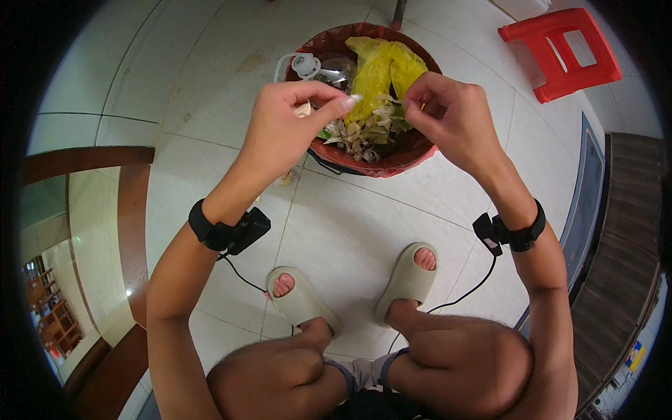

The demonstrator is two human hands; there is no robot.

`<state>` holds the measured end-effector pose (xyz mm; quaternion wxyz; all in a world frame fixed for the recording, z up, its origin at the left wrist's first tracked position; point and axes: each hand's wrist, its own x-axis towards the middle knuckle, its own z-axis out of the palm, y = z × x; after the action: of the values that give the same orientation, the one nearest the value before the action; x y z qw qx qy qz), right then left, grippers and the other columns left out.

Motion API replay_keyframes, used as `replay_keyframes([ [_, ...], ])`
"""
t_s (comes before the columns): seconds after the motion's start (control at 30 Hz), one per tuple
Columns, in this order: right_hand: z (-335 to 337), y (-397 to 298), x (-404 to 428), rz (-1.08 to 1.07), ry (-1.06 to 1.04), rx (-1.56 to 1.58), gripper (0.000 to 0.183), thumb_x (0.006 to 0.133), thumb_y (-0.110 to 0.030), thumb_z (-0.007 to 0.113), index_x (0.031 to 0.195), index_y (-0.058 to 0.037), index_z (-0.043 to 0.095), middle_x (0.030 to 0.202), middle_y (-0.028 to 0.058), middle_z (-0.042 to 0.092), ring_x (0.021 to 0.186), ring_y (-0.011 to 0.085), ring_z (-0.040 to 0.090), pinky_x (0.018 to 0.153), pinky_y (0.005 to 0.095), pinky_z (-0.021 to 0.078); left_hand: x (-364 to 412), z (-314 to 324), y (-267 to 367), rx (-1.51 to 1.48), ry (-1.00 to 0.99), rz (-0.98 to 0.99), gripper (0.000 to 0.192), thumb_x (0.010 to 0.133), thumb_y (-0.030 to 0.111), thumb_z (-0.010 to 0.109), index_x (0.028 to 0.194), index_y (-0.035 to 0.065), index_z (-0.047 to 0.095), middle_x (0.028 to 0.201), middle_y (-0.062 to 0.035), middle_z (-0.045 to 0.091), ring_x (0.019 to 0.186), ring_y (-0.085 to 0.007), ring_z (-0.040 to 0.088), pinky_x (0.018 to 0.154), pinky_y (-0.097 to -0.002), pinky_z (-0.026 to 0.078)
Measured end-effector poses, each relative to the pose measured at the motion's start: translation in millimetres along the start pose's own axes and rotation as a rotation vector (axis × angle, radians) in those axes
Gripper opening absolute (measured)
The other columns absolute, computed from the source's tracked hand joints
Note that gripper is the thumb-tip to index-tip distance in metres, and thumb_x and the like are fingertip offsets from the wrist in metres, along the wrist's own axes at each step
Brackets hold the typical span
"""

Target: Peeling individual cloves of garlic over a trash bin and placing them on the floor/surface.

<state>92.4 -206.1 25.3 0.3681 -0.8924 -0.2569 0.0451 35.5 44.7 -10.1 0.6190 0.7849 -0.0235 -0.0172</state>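
Observation:
My left hand (286, 123) pinches a small whitish piece (356, 98), apparently a garlic clove, between thumb and forefinger. Paler garlic pieces (303, 109) show within the curled fingers of the same hand. To its right, over the other side of the bin, my right hand (454, 115) has thumb and fingertips drawn together; whether anything is between them is hidden. Below both hands stands a round bin lined with a red plastic bag (362, 167). Dry papery peelings (367, 134), a crumpled yellow plastic bag (375, 68) and a clear plastic bottle with a white cap (307, 65) lie in it.
A red plastic stool (572, 55) is at the upper right. Light peel scraps (286, 177) lie on the tiled floor (336, 226) near the bin. Black cables (467, 291) hang from the wrist devices. A brown wooden frame (134, 226) stands at the left.

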Motion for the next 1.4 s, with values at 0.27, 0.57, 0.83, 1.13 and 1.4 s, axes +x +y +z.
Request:
replay_keyframes([
  [0.27,13.6,15.3,1.1,-0.179,-0.068,-0.195,0.010,0.084,0.000,0.070,0.095,0.0001,0.070,0.083,0.0108,0.068,0.072,0.0218,0.069,0.068,0.0341,0.0561,-1.7,-0.9,-5.2,0.267,0.091,0.079,0.013,0.085,0.011,0.080,0.093,0.0003,0.077,0.080,-0.0094,0.075,0.075,-0.0176,0.071,0.073,-0.0311,0.054],
  [0.57,57.9,3.5,11.5,-0.427,-0.338,-0.492,0.030,0.079,-0.005,0.070,0.107,-0.0113,0.078,0.089,0.0098,0.071,0.080,0.0314,0.071,0.067,0.0426,0.0571,-5.2,-6.0,-4.6,0.308,0.130,0.078,0.013,0.087,0.011,0.073,0.094,0.0010,0.077,0.072,-0.0089,0.071,0.066,-0.0187,0.067,0.066,-0.0323,0.053],
  [0.83,76.2,17.2,19.0,-0.542,-0.383,-0.695,0.002,0.079,-0.010,0.071,0.080,-0.0095,0.073,0.074,0.0117,0.071,0.074,0.0316,0.074,0.063,0.0420,0.0582,-14.3,-11.2,-3.2,0.294,0.070,0.025,0.010,0.092,0.008,0.075,0.097,-0.0008,0.076,0.071,0.0011,0.064,0.069,-0.0053,0.057,0.069,-0.0249,0.048],
  [1.13,80.9,18.2,21.1,-0.586,-0.390,-0.761,0.003,0.081,-0.012,0.072,0.081,-0.0109,0.070,0.073,0.0098,0.070,0.075,0.0300,0.075,0.063,0.0426,0.0582,-17.4,-14.5,-1.7,0.308,0.054,0.033,0.010,0.092,0.009,0.074,0.097,-0.0001,0.076,0.071,0.0019,0.064,0.069,-0.0051,0.056,0.069,-0.0242,0.047],
  [1.4,79.4,18.5,18.8,-0.580,-0.381,-0.749,0.023,0.083,-0.012,0.070,0.106,-0.0092,0.069,0.073,0.0122,0.071,0.073,0.0316,0.075,0.063,0.0434,0.0582,-19.4,-14.4,0.6,0.297,0.057,0.034,0.010,0.093,0.009,0.074,0.097,-0.0002,0.075,0.070,0.0020,0.063,0.068,-0.0048,0.055,0.067,-0.0246,0.046],
])
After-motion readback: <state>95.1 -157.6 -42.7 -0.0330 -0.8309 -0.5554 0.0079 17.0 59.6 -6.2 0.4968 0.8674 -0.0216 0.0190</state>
